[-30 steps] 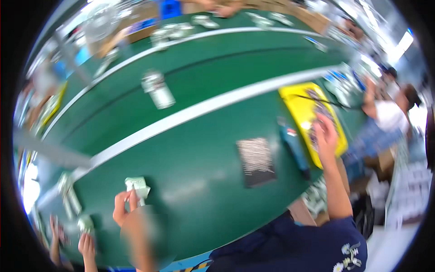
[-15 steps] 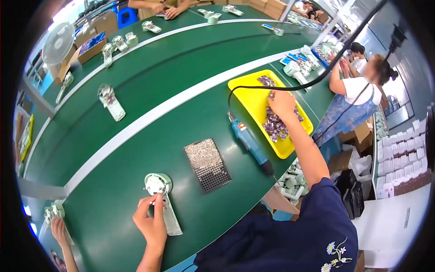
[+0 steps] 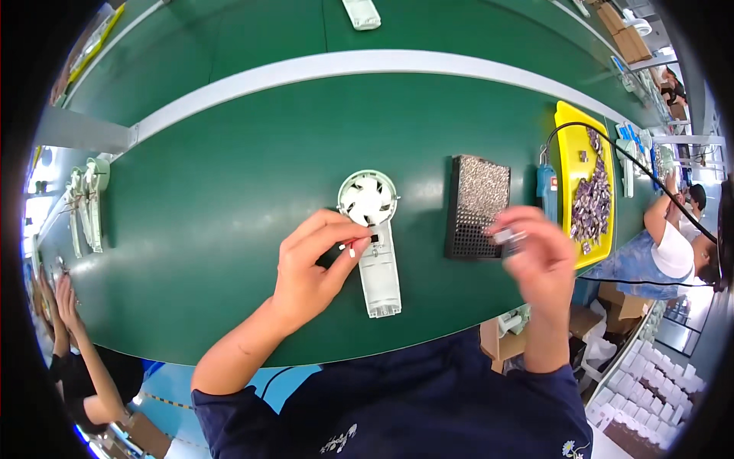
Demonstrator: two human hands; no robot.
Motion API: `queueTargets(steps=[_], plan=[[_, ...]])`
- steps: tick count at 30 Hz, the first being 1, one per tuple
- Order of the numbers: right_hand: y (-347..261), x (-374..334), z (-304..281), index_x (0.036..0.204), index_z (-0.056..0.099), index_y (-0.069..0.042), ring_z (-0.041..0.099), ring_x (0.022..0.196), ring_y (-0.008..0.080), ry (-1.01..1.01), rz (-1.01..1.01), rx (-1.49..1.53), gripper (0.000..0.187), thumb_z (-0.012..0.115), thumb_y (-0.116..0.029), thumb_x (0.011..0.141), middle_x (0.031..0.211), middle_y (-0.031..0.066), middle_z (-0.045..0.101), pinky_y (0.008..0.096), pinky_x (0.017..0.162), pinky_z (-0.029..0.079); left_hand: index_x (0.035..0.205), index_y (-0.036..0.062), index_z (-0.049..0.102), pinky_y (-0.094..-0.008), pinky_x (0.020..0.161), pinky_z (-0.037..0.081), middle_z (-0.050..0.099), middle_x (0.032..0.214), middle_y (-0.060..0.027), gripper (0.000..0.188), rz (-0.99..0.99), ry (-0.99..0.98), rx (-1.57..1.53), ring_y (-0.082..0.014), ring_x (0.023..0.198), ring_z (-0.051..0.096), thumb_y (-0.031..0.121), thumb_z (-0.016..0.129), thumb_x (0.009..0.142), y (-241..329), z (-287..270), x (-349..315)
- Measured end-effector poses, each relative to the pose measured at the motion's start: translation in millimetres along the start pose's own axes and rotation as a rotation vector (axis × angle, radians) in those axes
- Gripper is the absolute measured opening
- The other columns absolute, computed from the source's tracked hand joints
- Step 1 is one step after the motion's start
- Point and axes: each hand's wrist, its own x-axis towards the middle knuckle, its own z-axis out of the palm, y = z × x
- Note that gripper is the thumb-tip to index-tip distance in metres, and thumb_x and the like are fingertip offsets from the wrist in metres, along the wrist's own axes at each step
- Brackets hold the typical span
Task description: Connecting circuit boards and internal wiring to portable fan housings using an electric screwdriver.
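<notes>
A pale green handheld fan (image 3: pixel 380 279) lies on the green table in front of me, its white blades (image 3: pixel 367 200) in the round head and its handle toward me. My left hand (image 3: pixel 313 260) is closed at the top of the handle, its fingertips pinching thin wires with small white ends (image 3: pixel 352 249). Over the near right edge of the black screw tray (image 3: pixel 483 206), my right hand (image 3: pixel 541 256) holds a small silver-and-purple block (image 3: pixel 508 236) between thumb and fingers. That hand is blurred by motion.
Right of the screw tray lies a blue electric screwdriver (image 3: pixel 547 187) with a black cable, beside a yellow tray (image 3: pixel 567 115) of small purple-silver blocks. Several fan bodies (image 3: pixel 92 199) stand at the left. Another person's hands (image 3: pixel 65 302) are at the far left edge.
My right hand has come out of the yellow tray with a small block and moved left toward the fan. My left hand stays at the fan. The view has turned left.
</notes>
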Motion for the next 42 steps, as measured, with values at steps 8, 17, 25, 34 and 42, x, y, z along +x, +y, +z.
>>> queueTargets(steps=[8, 17, 25, 34, 42], plan=[[30, 30, 88, 0.108, 0.075, -0.002, 0.065, 0.09, 0.0284, -0.228, -0.253, -0.7, 0.042, 0.088, -0.003, 0.068, 0.103, 0.0082, 0.068, 0.0365, 0.078, 0.054, 0.104, -0.0001, 0.071, -0.0305, 0.067, 0.057, 0.068, 0.096, -0.0122, 0.016, -0.056, 0.074, 0.032, -0.0227, 0.079, 0.069, -0.006, 0.073, 0.089, 4, 6, -6], [31, 30, 91, 0.105, 0.076, -0.005, 0.06, 0.091, 0.0259, -0.326, -0.242, -0.951, 0.038, 0.088, -0.005, 0.069, 0.103, 0.0056, 0.061, 0.0335, 0.074, 0.052, 0.101, -0.0014, 0.072, -0.0282, 0.059, 0.055, 0.068, 0.095, -0.0117, 0.015, -0.015, 0.069, 0.086, -0.0196, 0.075, 0.068, -0.008, 0.073, 0.087, 2, 5, -8], [24, 38, 88, 0.102, 0.076, -0.006, 0.057, 0.08, 0.0224, -0.347, -0.168, -0.894, 0.037, 0.089, -0.005, 0.067, 0.089, 0.0042, 0.059, 0.0332, 0.066, 0.048, 0.104, 0.0005, 0.071, -0.0325, 0.059, 0.054, 0.065, 0.095, -0.0095, 0.017, 0.009, 0.043, 0.087, -0.0236, 0.073, 0.066, -0.005, 0.071, 0.088, -1, 5, -8], [30, 37, 86, 0.099, 0.075, -0.005, 0.058, 0.078, 0.0229, -0.371, -0.209, -0.877, 0.033, 0.087, -0.004, 0.068, 0.087, 0.0034, 0.059, 0.0336, 0.064, 0.048, 0.104, -0.0002, 0.071, -0.0306, 0.06, 0.057, 0.065, 0.095, -0.0103, 0.018, 0.003, 0.007, 0.066, -0.023, 0.074, 0.068, -0.007, 0.072, 0.087, 1, 5, -7], [26, 45, 80, 0.099, 0.075, -0.004, 0.058, 0.077, 0.0223, -0.419, -0.149, -0.846, 0.031, 0.087, -0.003, 0.07, 0.086, 0.0035, 0.061, 0.0339, 0.064, 0.048, 0.101, -0.0017, 0.073, -0.0272, 0.06, 0.054, 0.068, 0.095, -0.0105, 0.02, 0.027, 0.03, 0.107, -0.0172, 0.073, 0.066, -0.012, 0.073, 0.084, 0, 7, -6]])
